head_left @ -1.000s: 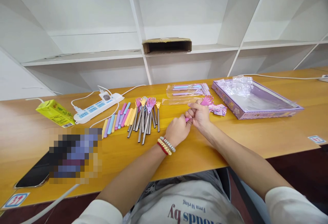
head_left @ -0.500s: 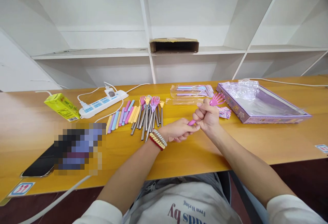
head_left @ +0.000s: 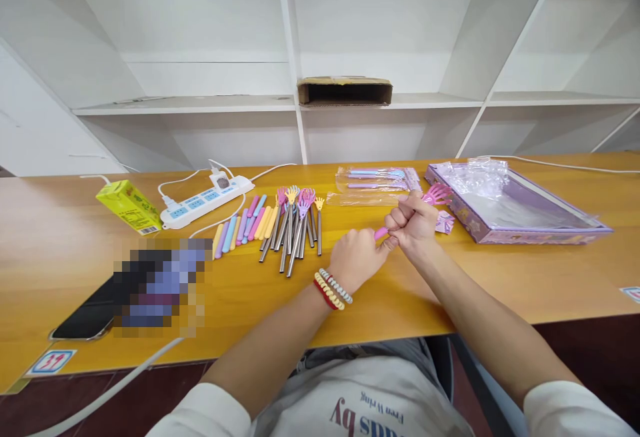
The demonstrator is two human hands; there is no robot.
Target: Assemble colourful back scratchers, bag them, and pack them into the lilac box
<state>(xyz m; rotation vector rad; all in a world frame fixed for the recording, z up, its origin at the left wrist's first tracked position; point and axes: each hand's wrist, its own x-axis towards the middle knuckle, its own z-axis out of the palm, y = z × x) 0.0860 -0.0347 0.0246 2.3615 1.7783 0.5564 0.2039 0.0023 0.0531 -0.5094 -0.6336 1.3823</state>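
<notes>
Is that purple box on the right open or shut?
Open. The purple box has no lid on it; its pale inside bottom shows, and crumpled clear plastic lies in its far end.

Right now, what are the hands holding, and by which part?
Both grip one pink back scratcher: the right hand around its shaft below the claw head, the left hand at the pink handle end.

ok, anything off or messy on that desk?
Mild clutter only: crumpled plastic wrap spills over the rim of the open purple box, and a torn-edged cardboard box sits on the shelf. Nothing spilled or broken.
</notes>
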